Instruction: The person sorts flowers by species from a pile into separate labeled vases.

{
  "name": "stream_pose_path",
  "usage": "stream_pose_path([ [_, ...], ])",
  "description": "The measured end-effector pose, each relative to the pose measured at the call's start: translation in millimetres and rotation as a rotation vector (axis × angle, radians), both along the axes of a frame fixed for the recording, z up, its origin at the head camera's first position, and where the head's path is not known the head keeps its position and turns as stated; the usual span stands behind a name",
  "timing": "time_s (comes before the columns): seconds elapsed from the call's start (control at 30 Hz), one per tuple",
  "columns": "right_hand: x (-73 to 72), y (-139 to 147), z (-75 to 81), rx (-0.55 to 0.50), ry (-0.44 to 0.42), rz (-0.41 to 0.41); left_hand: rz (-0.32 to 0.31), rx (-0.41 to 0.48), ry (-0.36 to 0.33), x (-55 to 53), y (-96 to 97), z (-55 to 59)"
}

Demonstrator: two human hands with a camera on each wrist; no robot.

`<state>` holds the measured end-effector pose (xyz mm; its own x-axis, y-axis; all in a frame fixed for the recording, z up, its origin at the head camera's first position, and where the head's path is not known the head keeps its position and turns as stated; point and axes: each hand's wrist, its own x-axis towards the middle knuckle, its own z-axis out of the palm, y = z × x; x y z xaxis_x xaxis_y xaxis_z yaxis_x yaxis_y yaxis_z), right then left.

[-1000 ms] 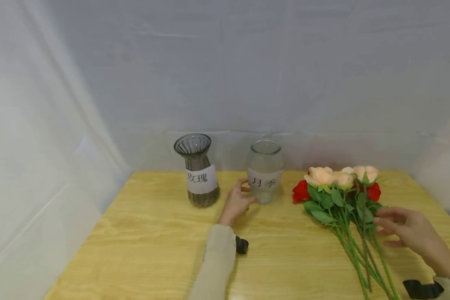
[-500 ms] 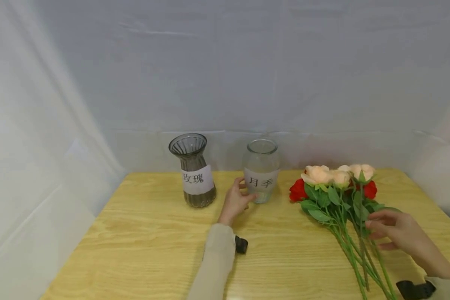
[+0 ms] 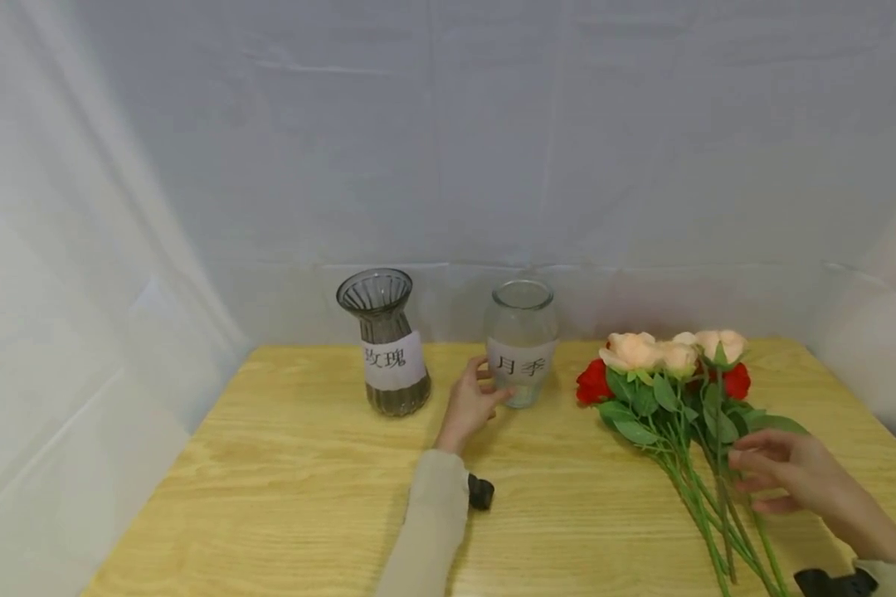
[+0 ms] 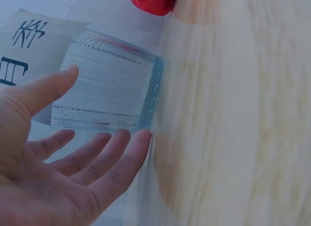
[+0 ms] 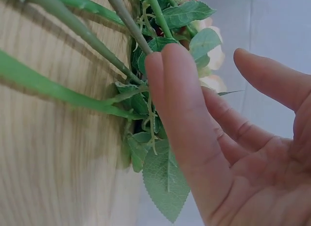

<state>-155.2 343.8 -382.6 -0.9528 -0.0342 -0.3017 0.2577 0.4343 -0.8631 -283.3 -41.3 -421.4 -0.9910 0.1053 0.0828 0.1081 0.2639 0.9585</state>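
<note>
My left hand [image 3: 469,406] is at the lower left side of a clear glass vase [image 3: 521,322] with a white label. In the left wrist view its thumb overlaps the vase wall [image 4: 109,85], and the loosely extended fingers [image 4: 114,180] lie along the base. My right hand [image 3: 802,474] hovers beside the stems [image 3: 705,514] of a bunch of flowers, its fingers relaxed and partly spread. In the right wrist view, the fingertips overlap a brownish stem [image 5: 129,22] and green leaves [image 5: 167,180]. Peach blooms [image 3: 633,351] and red blooms [image 3: 594,383] top the bunch.
A smoky grey, flared glass vase [image 3: 385,327] with its own label stands left of the clear one. The wooden table [image 3: 291,489] ends at a pale sheet wall [image 3: 448,166] behind, with another sheet [image 3: 67,373] at the left.
The head view has shifted slightly. My right hand has moved a little left and down toward the stems. My left hand stays by the clear vase, and both vases stay put.
</note>
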Motion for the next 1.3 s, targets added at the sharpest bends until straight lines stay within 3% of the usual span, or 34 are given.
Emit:
stream_pose_path([
  [0.23,1.1,4,-8.6,-0.108,-0.044,0.026,-0.010,-0.016,0.000,-0.7,-1.1,0.9],
  [0.6,2.4,-3,-13.0,-0.075,-0.056,0.038,-0.052,-0.020,-0.007,-0.5,-3.9,4.3],
  [0.9,1.1,-8,-13.8,-0.063,-0.061,0.057,-0.048,-0.011,-0.031,-1.5,-2.9,1.8],
  [1.13,-0.6,-4,-16.1,-0.174,-0.064,-0.015,-0.050,0.003,-0.043,-1.2,-3.5,1.7],
  [1.3,5.0,-3,-20.5,-0.331,-0.095,-0.089,-0.053,0.008,-0.045,0.9,-3.3,2.6],
])
